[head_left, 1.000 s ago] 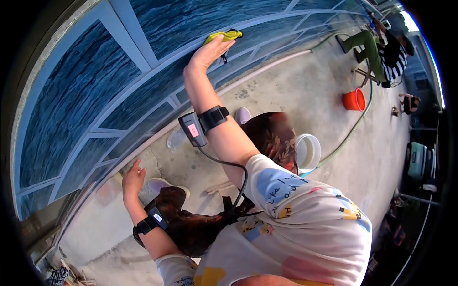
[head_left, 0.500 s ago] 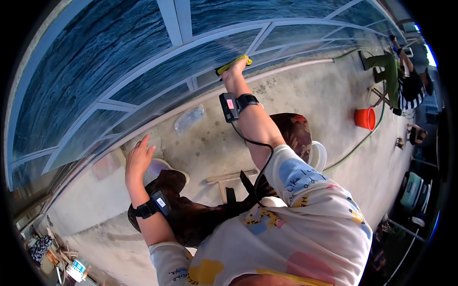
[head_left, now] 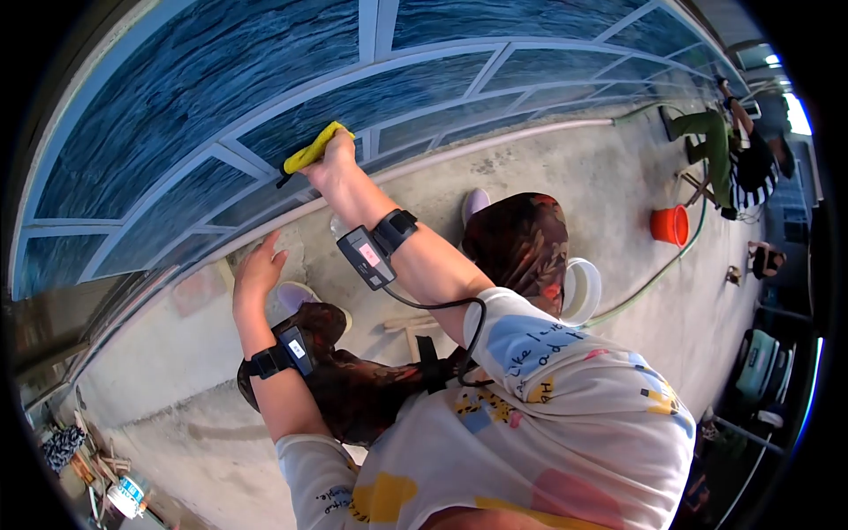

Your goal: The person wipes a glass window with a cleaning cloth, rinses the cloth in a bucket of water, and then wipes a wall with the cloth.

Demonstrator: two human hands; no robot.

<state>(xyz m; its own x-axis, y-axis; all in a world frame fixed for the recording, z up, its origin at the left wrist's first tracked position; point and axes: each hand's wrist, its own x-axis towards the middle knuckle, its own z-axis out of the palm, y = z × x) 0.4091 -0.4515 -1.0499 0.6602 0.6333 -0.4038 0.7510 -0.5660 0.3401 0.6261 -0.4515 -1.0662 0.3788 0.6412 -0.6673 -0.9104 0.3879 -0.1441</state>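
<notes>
My right hand (head_left: 331,163) is closed on a yellow cloth (head_left: 309,152) with a dark edge, which lies against the lower part of a blue tiled wall (head_left: 353,99) with pale grey dividing strips. Over the floor near the wall's base, my left hand (head_left: 257,268) hangs with its fingers apart and nothing in it. Each forearm carries a strapped black device, and a cable runs from the right one.
A white bucket (head_left: 582,291) stands beside my right knee and a red bucket (head_left: 669,225) farther right. A green hose (head_left: 649,290) crosses the concrete floor. Another person (head_left: 726,159) sits on a stool at upper right. A pale pipe (head_left: 495,141) follows the wall's base.
My right hand and the yellow cloth went right and down, then back left along the wall. My left hand stays in nearly the same place, still empty.
</notes>
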